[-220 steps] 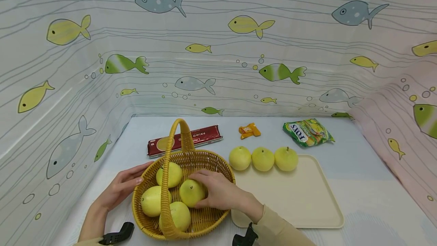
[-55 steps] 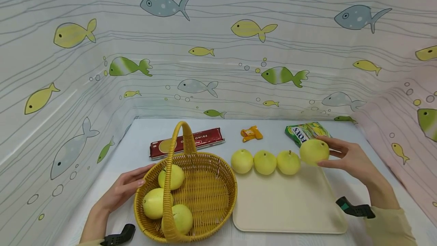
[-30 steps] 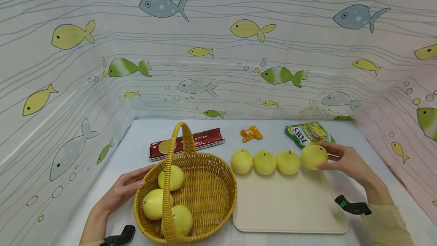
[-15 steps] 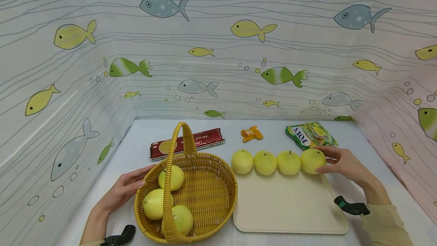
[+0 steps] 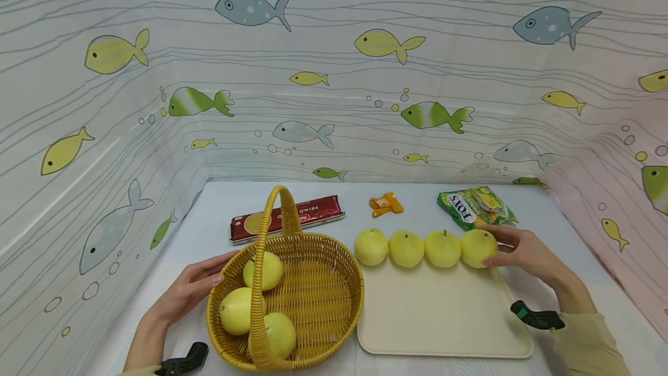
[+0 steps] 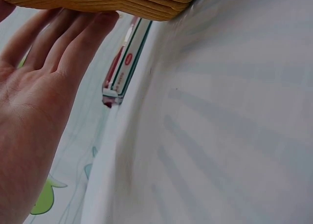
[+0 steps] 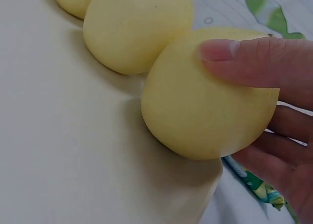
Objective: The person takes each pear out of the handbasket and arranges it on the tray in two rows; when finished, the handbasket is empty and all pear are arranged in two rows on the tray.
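My right hand (image 5: 527,254) holds a round yellow pear (image 5: 478,248) at the right end of a row along the tray's far edge. In the right wrist view, the thumb (image 7: 244,60) lies across the near side of the pear (image 7: 195,111), with the other fingers behind it. It sits right beside its neighbour pear (image 7: 139,28). My left hand (image 5: 182,289) rests at the left side of a yellow wicker basket (image 5: 318,300) holding several pears. The left wrist view shows its fingers (image 6: 73,43) extended against the basket's outer wall (image 6: 127,1).
Under the row lies a cream tray (image 5: 438,318), right of the basket. Behind stand a red biscuit pack (image 5: 318,209), a small orange wrapped snack (image 5: 386,204) and a green Fox's candy bag (image 5: 477,206). The basket's tall handle (image 5: 259,283) arches over it.
My right hand has carried a pear out of the basket to the right and lowered it to the end of the row. My left hand has stayed at the basket.
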A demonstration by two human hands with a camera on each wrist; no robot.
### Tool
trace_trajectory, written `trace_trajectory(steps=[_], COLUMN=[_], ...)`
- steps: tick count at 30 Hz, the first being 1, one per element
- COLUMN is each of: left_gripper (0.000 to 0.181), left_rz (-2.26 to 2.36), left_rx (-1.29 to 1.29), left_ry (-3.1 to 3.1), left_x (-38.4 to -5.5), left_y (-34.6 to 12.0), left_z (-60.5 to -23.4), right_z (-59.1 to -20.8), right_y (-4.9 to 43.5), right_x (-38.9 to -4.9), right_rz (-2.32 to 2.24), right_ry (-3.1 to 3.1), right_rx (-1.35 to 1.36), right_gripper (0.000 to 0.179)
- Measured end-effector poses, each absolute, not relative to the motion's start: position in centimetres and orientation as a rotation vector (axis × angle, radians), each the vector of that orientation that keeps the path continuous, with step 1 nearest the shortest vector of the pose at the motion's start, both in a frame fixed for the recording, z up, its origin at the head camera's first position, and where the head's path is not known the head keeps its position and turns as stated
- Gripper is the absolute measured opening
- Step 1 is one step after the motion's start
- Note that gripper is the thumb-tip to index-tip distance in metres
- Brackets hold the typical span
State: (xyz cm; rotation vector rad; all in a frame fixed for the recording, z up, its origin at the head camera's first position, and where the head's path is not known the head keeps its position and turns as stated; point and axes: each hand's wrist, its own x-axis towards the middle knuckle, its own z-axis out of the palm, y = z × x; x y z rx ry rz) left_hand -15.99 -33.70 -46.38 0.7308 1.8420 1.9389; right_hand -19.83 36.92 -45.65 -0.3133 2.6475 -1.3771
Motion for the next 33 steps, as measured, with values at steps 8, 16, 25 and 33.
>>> trace_trajectory(steps=[8,16,25,33], left_gripper=[0.052,0.052,0.052,0.052], left_rz=[1.941,1.944,1.943,1.943], left_rx=[0.741,0.736,0.716,0.719], left_ry=[1.833,1.828,1.84,1.835], left_x=[-15.97,-15.95,-15.96,-15.94], left_y=[-33.58,-33.51,-33.58,-33.65], left_z=[-46.32,-46.23,-46.08,-46.26], right_z=[-45.67,-45.86,-45.85,-46.24], right_y=[36.95,36.99,36.99,37.3], right_x=[-19.7,-19.71,-19.7,-19.82], right_rz=[-1.413,-1.374,-1.362,-1.353], right_ry=[2.613,2.604,2.603,2.611], right_rx=[-0.38,-0.389,-0.395,-0.396], right_gripper=[0.077,0.077,0.079,0.08])
